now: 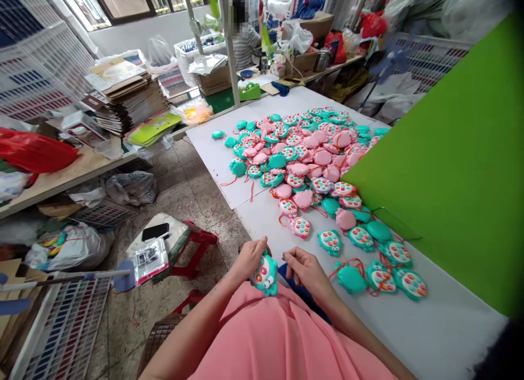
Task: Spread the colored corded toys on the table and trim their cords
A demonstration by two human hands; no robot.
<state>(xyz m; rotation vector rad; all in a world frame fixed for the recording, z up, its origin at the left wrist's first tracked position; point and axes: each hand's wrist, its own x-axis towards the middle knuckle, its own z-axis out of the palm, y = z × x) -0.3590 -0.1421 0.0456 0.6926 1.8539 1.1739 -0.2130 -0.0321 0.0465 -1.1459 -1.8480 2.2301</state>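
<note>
Your left hand (249, 258) was closed around a teal toy (265, 274), fingers curled over its top edge, and held it upright at the near edge of the table (429, 336), just above your pink lap (282, 336). The toy's face, with coloured buttons, was turned toward you. Your right hand (306, 268) sat just right of the toy, fingers drawn together and curled; whether it pinched a cord or anything else could not be told.

On the table to the right lay a loose row of teal toys (380, 260) with red cords, near your right hand. Farther off, a large pile (307, 150) of pink and teal toys covered the middle of the table. A green board (458, 167) stood tilted along the right side, touching the pile's edge.

On the floor to the left stood a red stool (192, 243) carrying a black phone (155, 231). At the far end of the room another person (244, 39) sat at a cluttered bench.
</note>
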